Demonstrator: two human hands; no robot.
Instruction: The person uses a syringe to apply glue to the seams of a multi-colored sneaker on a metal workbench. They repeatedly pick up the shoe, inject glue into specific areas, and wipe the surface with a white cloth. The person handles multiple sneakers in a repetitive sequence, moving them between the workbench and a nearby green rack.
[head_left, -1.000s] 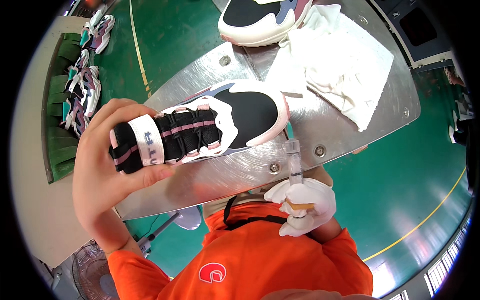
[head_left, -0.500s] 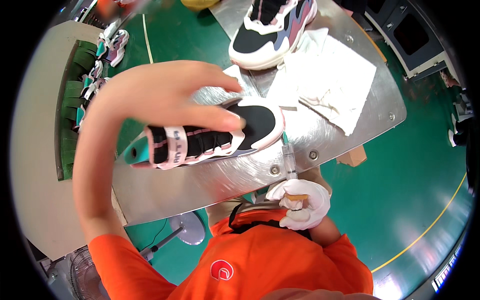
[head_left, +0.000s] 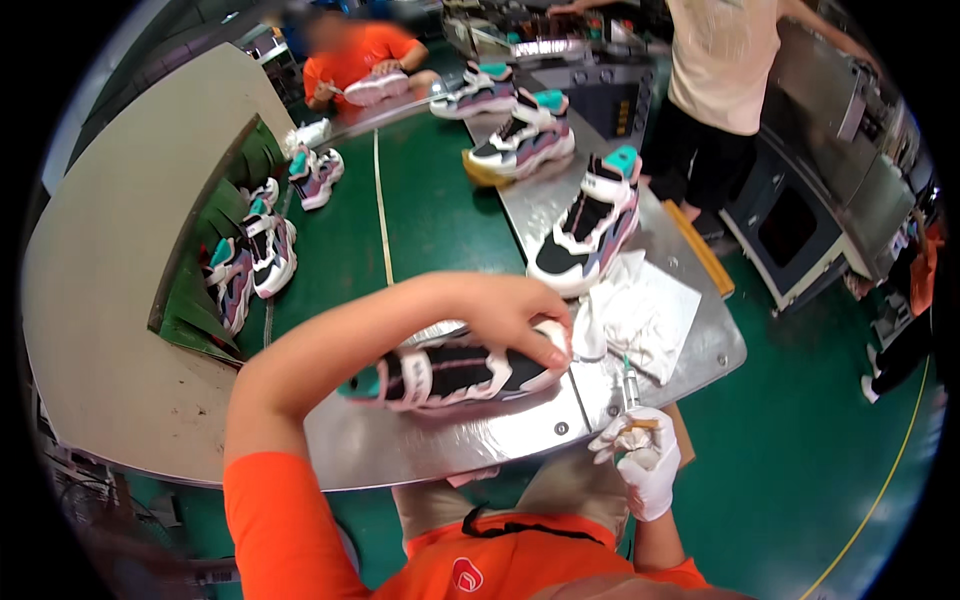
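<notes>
A black, white and pink sneaker [head_left: 475, 372] with a teal piece in its heel opening lies on the metal tabletop. Its toe, to the right, is wrapped by the fingers and thumb of my bare left hand [head_left: 515, 312]. My right hand [head_left: 645, 465], in a white glove, grips a clear syringe [head_left: 630, 388] with a green tip pointing up and away. A tan piece crosses the gloved fingers; what it is I cannot make out. A crumpled white cloth [head_left: 640, 325] lies just beyond the syringe tip. Behind it stands a matching sneaker [head_left: 590, 225].
More sneakers [head_left: 520, 140] stand along the table's far part. Others sit on a green rack [head_left: 215, 285] at the left, beside a beige curved surface [head_left: 110, 300]. A seated co-worker [head_left: 365, 60] holds a shoe. Another person [head_left: 725, 70] stands near grey machines.
My view has tilted up, showing the co-workers. My left hand has shifted from over the sneaker's front onto its toe and closed round it. The right hand still holds the syringe.
</notes>
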